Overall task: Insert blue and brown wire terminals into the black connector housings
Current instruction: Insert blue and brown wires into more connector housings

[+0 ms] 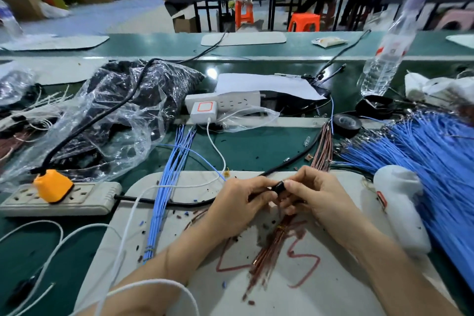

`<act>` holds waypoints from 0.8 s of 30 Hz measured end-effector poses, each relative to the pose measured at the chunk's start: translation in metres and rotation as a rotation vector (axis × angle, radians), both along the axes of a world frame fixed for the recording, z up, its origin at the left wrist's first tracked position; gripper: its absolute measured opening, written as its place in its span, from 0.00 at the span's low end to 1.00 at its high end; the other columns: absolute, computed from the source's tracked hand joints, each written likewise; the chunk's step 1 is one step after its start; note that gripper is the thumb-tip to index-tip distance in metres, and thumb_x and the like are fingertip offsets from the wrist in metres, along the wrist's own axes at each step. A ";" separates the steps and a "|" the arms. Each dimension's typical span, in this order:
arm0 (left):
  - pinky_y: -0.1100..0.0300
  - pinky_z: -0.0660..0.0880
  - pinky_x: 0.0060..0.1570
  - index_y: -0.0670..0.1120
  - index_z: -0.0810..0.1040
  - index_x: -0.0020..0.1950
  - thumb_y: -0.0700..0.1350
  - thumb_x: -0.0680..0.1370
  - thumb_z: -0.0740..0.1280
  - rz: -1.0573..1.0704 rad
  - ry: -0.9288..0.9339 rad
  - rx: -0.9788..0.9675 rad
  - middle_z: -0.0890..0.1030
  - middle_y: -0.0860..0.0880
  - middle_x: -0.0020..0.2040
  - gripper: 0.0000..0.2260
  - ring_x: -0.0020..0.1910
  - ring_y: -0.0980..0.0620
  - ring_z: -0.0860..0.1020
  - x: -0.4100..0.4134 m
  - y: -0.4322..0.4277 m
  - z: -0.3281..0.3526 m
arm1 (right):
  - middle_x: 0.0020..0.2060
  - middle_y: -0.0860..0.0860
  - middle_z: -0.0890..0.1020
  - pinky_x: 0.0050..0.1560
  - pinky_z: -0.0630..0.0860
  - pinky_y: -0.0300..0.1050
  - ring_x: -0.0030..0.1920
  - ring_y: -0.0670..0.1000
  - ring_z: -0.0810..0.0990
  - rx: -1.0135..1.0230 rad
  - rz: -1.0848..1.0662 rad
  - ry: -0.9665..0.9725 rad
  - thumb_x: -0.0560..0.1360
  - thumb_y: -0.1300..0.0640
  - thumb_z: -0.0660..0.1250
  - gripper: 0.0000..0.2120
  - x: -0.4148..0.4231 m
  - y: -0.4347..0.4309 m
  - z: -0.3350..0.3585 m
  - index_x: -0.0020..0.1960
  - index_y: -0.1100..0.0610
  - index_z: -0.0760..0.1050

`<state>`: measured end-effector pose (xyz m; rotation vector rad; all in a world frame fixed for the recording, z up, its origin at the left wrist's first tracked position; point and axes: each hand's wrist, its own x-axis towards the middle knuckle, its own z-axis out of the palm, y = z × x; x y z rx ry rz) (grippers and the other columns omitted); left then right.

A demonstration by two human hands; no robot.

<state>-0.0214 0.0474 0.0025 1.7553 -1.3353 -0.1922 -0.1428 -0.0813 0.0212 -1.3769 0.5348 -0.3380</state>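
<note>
My left hand [239, 202] and my right hand [314, 194] meet over the white work mat [179, 251], both pinching a small black connector housing [280, 185] between their fingertips. A bundle of brown wires [269, 254] runs from under my hands down across the mat. A tied bundle of blue wires [164, 192] lies to the left of my hands. More brown wires [324, 149] lie beyond my right hand. A large heap of blue wires [431, 161] with metal terminals fans out at the right.
A grey power strip [84, 199] with an orange plug [52, 185] sits at the left. A white tool [400, 208] lies at the right of the mat. A clear plastic bag [115, 120] of black parts, a black tape roll [346, 122] and a water bottle [384, 64] stand behind.
</note>
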 end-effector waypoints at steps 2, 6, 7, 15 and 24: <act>0.67 0.75 0.48 0.46 0.82 0.56 0.40 0.75 0.71 0.008 -0.047 0.008 0.85 0.52 0.42 0.10 0.41 0.61 0.81 -0.001 -0.001 0.001 | 0.34 0.61 0.83 0.29 0.77 0.40 0.30 0.53 0.81 -0.088 0.000 0.014 0.71 0.59 0.71 0.10 -0.001 0.003 0.002 0.42 0.63 0.71; 0.73 0.69 0.38 0.45 0.81 0.54 0.43 0.75 0.71 -0.021 -0.094 0.113 0.80 0.57 0.32 0.09 0.30 0.65 0.75 0.004 0.001 0.018 | 0.28 0.55 0.79 0.24 0.72 0.36 0.24 0.47 0.75 -0.105 -0.084 0.015 0.75 0.67 0.67 0.05 0.000 -0.001 0.007 0.42 0.62 0.72; 0.73 0.68 0.36 0.45 0.81 0.52 0.42 0.75 0.71 -0.022 -0.101 0.132 0.79 0.57 0.31 0.07 0.28 0.64 0.74 0.009 0.005 0.028 | 0.28 0.55 0.78 0.23 0.70 0.35 0.23 0.47 0.74 -0.092 -0.161 -0.010 0.75 0.68 0.66 0.05 -0.002 -0.006 0.012 0.42 0.61 0.73; 0.64 0.74 0.27 0.42 0.80 0.52 0.38 0.78 0.66 -0.181 0.133 0.404 0.82 0.51 0.31 0.05 0.23 0.55 0.76 0.013 0.062 0.136 | 0.31 0.51 0.79 0.28 0.75 0.40 0.22 0.44 0.76 -0.257 -0.495 -0.162 0.78 0.63 0.65 0.09 0.013 -0.054 0.097 0.40 0.53 0.75; 0.58 0.64 0.65 0.49 0.66 0.73 0.54 0.77 0.66 -0.123 -0.451 0.810 0.68 0.50 0.70 0.25 0.68 0.50 0.66 -0.032 0.052 0.093 | 0.52 0.56 0.80 0.52 0.76 0.50 0.49 0.56 0.78 -0.892 -0.228 0.484 0.74 0.55 0.68 0.14 0.074 -0.055 0.050 0.58 0.57 0.76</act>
